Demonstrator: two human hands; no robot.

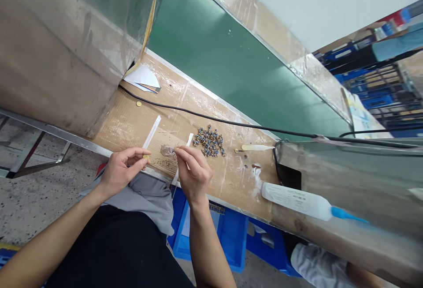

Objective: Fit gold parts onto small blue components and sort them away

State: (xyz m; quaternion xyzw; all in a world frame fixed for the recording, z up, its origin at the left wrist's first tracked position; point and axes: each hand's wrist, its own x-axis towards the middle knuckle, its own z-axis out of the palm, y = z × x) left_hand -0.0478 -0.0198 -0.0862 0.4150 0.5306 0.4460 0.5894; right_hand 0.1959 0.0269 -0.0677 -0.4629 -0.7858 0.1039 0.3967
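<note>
My left hand (pixel 123 167) pinches a small yellowish part at the near edge of the cardboard-covered bench (pixel 132 125). Its fingertips touch the lower end of a white strip (pixel 151 132). My right hand (pixel 194 171) has its fingers closed over a small clear piece (pixel 167 150) lying on a brown card. A second white strip (pixel 189 140) runs under that hand. Just beyond my right hand lies a pile of several small blue and brass parts (pixel 209 140).
A black cable (pixel 211 119) crosses the bench. A white squeeze bottle with a blue nozzle (pixel 304 202) lies at the right, a pale stick (pixel 257 147) beside the pile. A green conveyor belt (pixel 238 67) runs behind. Blue bins (pixel 231 235) sit below the bench.
</note>
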